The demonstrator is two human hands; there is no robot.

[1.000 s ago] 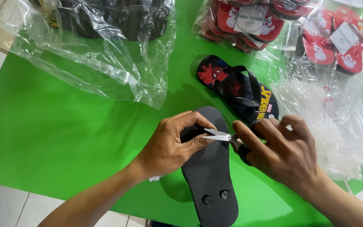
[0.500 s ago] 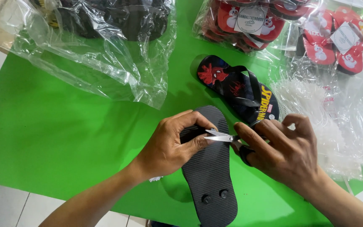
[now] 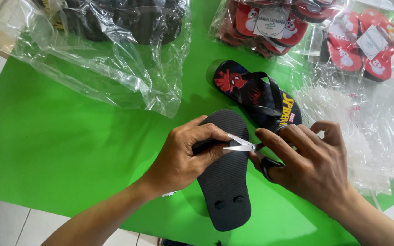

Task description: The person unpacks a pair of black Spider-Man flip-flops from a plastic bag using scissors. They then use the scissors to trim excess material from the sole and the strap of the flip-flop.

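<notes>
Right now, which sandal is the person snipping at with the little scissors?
Find the green table, then the two hands near its front edge. Between them lies a black sandal, sole up, with the left hand pinching it. Unlike the printed sandal behind it, it is plain black with two round plugs.

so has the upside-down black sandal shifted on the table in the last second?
No. The black sandal keeps its place against the printed sandal beside it; the left hand still grips it, and the right hand keeps the scissors at its middle.
</notes>
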